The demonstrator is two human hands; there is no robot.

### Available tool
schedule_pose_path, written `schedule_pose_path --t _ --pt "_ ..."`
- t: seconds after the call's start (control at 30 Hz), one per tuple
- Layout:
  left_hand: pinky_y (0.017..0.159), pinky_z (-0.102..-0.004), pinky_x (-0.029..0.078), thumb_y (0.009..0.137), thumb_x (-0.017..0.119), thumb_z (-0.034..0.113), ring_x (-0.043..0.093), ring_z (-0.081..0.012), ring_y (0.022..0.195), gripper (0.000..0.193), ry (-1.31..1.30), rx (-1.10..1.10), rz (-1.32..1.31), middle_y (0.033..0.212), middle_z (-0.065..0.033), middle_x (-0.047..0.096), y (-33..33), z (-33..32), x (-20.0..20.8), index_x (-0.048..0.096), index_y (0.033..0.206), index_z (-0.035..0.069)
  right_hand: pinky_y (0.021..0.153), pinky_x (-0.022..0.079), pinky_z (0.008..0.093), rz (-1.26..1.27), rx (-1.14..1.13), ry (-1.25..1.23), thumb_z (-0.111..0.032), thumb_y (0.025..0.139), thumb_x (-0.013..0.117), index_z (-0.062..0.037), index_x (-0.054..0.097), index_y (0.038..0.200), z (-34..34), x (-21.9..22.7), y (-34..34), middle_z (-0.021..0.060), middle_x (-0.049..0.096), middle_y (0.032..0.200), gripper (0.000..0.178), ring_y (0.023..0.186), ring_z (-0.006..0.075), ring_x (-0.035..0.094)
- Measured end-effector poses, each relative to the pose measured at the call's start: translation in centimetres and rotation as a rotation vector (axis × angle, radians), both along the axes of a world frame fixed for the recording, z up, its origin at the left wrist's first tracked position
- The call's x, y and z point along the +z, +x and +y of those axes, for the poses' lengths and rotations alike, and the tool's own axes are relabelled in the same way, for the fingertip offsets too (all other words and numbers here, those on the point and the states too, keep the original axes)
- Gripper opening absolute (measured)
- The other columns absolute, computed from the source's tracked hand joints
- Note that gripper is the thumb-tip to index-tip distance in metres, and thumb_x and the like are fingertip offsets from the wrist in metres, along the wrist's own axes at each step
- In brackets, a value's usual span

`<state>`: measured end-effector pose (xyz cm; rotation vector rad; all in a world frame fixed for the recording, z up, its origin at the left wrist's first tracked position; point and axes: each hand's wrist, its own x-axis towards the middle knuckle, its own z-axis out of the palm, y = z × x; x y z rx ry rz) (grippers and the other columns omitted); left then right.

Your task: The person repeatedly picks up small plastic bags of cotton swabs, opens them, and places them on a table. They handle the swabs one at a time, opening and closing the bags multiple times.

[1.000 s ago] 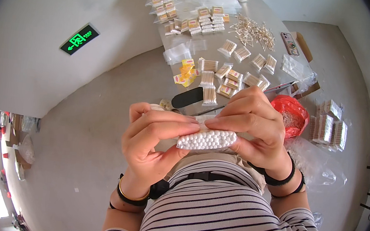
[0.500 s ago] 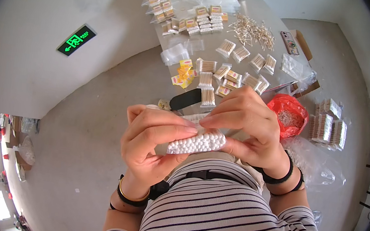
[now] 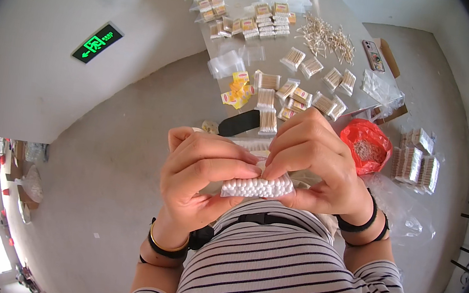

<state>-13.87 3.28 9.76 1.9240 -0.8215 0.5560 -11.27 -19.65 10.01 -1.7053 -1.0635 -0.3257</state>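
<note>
Levelled slightly since the earlier frame, a clear pack of cotton swabs (image 3: 257, 187) has been shifted a little rightward, and the fingertips of the right hand (image 3: 318, 157) have been brought down closer to its upper edge. At far left, a green-lit sign (image 3: 98, 42) is mounted on a pale wall. Next, the left hand (image 3: 196, 168) is curled onto the pack's left part, thumb below and fingers above, parted only by the pack's depth. Beyond it, yellow cards (image 3: 238, 90) are spread on a grey table (image 3: 276, 47). At centre, the pack is held up before a striped shirt (image 3: 290, 264), white swab tips turned toward the wearer. It is probably light, slick-filmed and springy, and is best gripped at both ends, since the thin sticks could be bent by hard squeezing. Its right end is pinched by the right hand, thumb low and forefinger bent; whether a flap is caught there cannot be told. Farther right, a red bag (image 3: 356, 131) and stacked packs (image 3: 419, 169) are seen.
</note>
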Motion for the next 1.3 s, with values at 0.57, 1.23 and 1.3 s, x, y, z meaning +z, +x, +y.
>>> schedule_pose_path --t 0.57,1.23,1.3 --pt "0.08 -0.0359 0.041 0.077 0.087 0.021 0.058 -0.0192 0.104 0.033 0.072 0.248 -0.307 0.116 0.0067 0.064 0.1 0.9 -0.3 0.07 0.102 0.032 0.082 0.048 0.0383 -0.162 -0.044 0.029 -0.024 0.09 0.076 -0.0122 0.071 0.105 0.9 -0.5 1.2 0.0039 0.065 0.105 0.019 0.093 0.0257 0.061" --pt "0.095 -0.0367 0.041 0.076 0.088 0.021 0.055 -0.0153 0.105 0.035 0.184 0.335 -0.356 0.116 0.0088 0.058 -0.9 1.3 0.1 0.066 0.099 0.036 0.078 0.049 0.0367 -0.294 -0.143 0.092 -0.009 0.072 0.081 -0.0159 0.073 0.1 1.7 -1.1 1.1 0.0028 0.063 0.105 0.03 0.093 0.0236 0.062" --pt "0.095 -0.0378 0.042 0.075 0.089 0.022 0.057 -0.0169 0.104 0.033 0.06 0.251 -0.252 0.116 0.0064 0.06 0.0 1.2 -0.3 0.067 0.099 0.031 0.08 0.049 0.0374 -0.189 -0.107 0.079 -0.009 0.074 0.081 -0.0144 0.073 0.101 1.6 -0.7 1.0 0.0041 0.062 0.105 0.029 0.095 0.0246 0.06"
